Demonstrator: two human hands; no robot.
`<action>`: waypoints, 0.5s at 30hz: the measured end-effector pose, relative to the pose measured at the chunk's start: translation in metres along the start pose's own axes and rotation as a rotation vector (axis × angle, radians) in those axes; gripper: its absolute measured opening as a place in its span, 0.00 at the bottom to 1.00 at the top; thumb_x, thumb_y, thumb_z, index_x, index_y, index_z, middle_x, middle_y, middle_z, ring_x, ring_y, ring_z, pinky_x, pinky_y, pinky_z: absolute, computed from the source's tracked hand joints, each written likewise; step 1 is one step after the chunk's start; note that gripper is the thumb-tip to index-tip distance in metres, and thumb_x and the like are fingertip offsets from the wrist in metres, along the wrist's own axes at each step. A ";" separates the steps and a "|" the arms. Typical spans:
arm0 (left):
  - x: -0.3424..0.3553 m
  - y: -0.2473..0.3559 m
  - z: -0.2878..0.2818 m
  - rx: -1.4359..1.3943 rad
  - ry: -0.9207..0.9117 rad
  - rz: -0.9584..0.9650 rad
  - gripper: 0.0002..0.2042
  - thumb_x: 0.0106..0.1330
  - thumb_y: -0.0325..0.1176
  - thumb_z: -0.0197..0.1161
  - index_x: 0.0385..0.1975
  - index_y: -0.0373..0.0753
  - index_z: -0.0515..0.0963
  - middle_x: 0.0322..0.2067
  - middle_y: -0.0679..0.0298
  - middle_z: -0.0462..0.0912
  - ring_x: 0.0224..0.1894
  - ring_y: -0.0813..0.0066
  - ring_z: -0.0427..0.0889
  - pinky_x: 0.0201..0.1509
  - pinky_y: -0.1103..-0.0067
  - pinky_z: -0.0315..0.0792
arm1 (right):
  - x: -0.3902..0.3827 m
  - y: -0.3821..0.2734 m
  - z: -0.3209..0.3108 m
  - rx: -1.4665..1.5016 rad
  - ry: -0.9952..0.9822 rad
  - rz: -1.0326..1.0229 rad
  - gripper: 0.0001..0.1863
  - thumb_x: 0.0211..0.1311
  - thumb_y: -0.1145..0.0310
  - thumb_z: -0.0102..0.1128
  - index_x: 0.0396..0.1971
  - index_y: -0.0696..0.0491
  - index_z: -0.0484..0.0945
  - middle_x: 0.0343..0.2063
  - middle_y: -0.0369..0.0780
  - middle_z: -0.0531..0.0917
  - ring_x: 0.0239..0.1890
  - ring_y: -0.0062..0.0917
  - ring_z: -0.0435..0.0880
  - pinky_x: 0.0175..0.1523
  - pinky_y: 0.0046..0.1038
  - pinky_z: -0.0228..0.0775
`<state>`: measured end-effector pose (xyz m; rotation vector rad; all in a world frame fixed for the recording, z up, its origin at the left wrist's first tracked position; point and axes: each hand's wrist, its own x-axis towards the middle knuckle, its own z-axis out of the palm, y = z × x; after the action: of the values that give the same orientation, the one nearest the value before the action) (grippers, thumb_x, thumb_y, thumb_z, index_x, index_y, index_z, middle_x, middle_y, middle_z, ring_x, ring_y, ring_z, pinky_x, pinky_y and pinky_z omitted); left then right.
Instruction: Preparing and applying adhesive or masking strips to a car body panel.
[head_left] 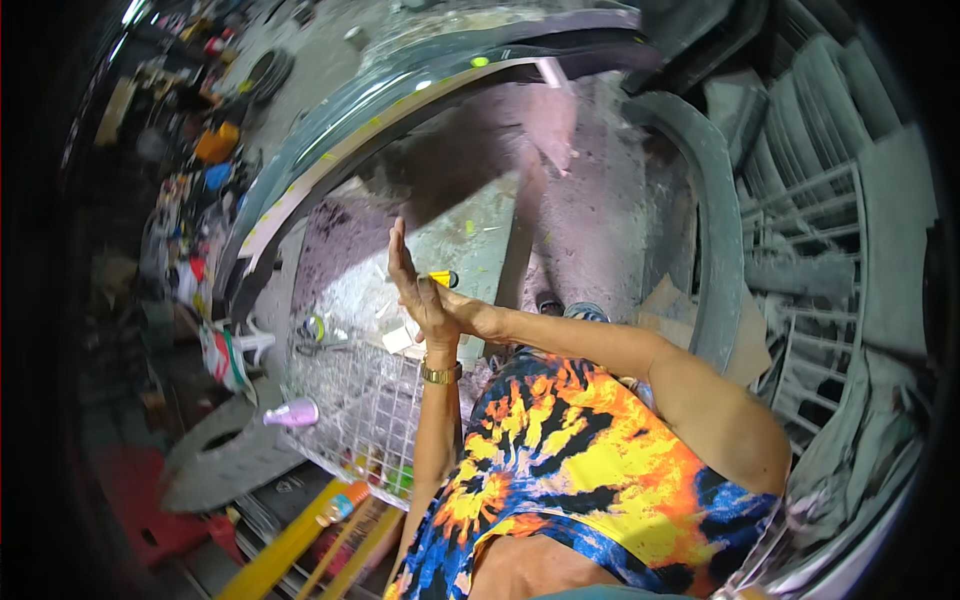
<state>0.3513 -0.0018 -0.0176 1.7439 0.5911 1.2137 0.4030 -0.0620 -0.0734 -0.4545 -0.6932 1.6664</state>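
Note:
My left hand (408,275), with a gold watch (440,373) on its wrist, is raised with its fingers stretched out. My right hand (465,312) reaches across from the right and presses against the left hand near the thumb and palm. Most of the right fingers are hidden. A small yellow thing with a black end (443,279) shows just beyond the right hand; whether it is held or lies on the board behind cannot be made out. Below the hands, a white piece (400,339) lies near the wire grid (365,395).
A long curved vehicle bumper (375,105) with tape along its edge arcs around the far side. Another curved grey panel (715,220) stands at the right by a white rack (815,300). At the left are a tape roll (314,327), a purple-white bottle (292,412) and floor clutter.

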 end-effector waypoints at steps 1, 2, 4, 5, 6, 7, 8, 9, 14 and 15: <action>-0.001 0.001 -0.006 -0.007 0.051 0.010 0.33 0.71 0.47 0.44 0.70 0.31 0.51 0.71 0.48 0.54 0.74 0.57 0.50 0.77 0.68 0.40 | 0.008 0.013 0.004 0.091 0.067 0.010 0.36 0.74 0.48 0.43 0.74 0.45 0.45 0.65 0.39 0.62 0.53 0.26 0.77 0.53 0.28 0.76; -0.006 0.001 -0.009 0.015 0.078 -0.002 0.33 0.71 0.46 0.44 0.71 0.31 0.50 0.72 0.49 0.51 0.75 0.57 0.46 0.77 0.69 0.37 | 0.014 0.000 0.019 0.018 0.061 0.039 0.34 0.75 0.50 0.42 0.74 0.46 0.45 0.66 0.40 0.62 0.50 0.27 0.80 0.50 0.29 0.78; -0.032 0.003 0.010 0.118 0.041 -0.043 0.34 0.71 0.44 0.44 0.72 0.31 0.47 0.74 0.50 0.45 0.76 0.57 0.39 0.76 0.70 0.34 | 0.025 0.000 0.008 -0.190 0.249 0.014 0.33 0.75 0.48 0.38 0.72 0.50 0.48 0.68 0.40 0.63 0.47 0.36 0.82 0.47 0.34 0.81; -0.042 0.006 0.020 0.208 -0.004 -0.076 0.34 0.71 0.43 0.43 0.72 0.31 0.47 0.74 0.51 0.42 0.77 0.57 0.35 0.76 0.70 0.32 | 0.044 -0.013 -0.015 0.214 0.106 0.069 0.35 0.74 0.45 0.36 0.72 0.49 0.49 0.70 0.40 0.60 0.49 0.39 0.81 0.47 0.36 0.81; -0.044 0.005 0.026 0.201 -0.011 -0.087 0.33 0.72 0.44 0.43 0.72 0.32 0.47 0.75 0.52 0.41 0.77 0.57 0.34 0.76 0.69 0.31 | 0.045 -0.016 -0.028 -0.042 0.163 0.014 0.35 0.73 0.44 0.35 0.73 0.47 0.48 0.72 0.39 0.55 0.52 0.39 0.80 0.48 0.37 0.81; -0.035 0.011 0.022 0.200 -0.018 -0.104 0.32 0.73 0.44 0.42 0.72 0.33 0.47 0.75 0.52 0.40 0.77 0.56 0.33 0.76 0.68 0.30 | 0.048 -0.007 -0.033 0.012 0.149 0.021 0.35 0.73 0.45 0.36 0.73 0.47 0.47 0.73 0.40 0.52 0.54 0.38 0.78 0.48 0.38 0.80; -0.025 0.016 0.010 0.234 0.047 -0.117 0.32 0.73 0.44 0.42 0.72 0.33 0.47 0.75 0.52 0.40 0.77 0.56 0.33 0.76 0.68 0.30 | 0.053 -0.001 -0.025 -0.081 0.144 -0.025 0.36 0.73 0.45 0.36 0.73 0.48 0.46 0.73 0.41 0.52 0.54 0.38 0.78 0.49 0.38 0.80; -0.015 0.015 -0.002 0.243 0.097 -0.153 0.33 0.73 0.45 0.43 0.73 0.35 0.47 0.75 0.53 0.41 0.77 0.56 0.32 0.76 0.67 0.29 | 0.054 0.006 -0.017 -0.169 0.146 -0.075 0.36 0.73 0.46 0.36 0.73 0.49 0.45 0.72 0.42 0.52 0.54 0.38 0.78 0.51 0.38 0.79; 0.024 -0.023 -0.076 0.337 0.277 -0.224 0.30 0.75 0.47 0.44 0.73 0.40 0.51 0.75 0.56 0.43 0.77 0.56 0.31 0.76 0.66 0.28 | 0.032 0.026 0.020 -0.303 0.097 0.140 0.35 0.74 0.48 0.38 0.71 0.55 0.51 0.68 0.45 0.62 0.61 0.35 0.72 0.68 0.35 0.59; 0.023 -0.029 -0.098 0.359 0.313 -0.255 0.31 0.74 0.48 0.47 0.72 0.42 0.52 0.75 0.56 0.43 0.77 0.57 0.30 0.76 0.65 0.28 | 0.022 0.031 0.021 -0.559 0.155 0.168 0.33 0.74 0.48 0.39 0.69 0.56 0.57 0.66 0.46 0.65 0.62 0.35 0.71 0.70 0.34 0.55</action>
<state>0.2752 0.0698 -0.0212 1.7066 1.2424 1.2617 0.3620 -0.0478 -0.0760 -1.0510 -1.0278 1.5561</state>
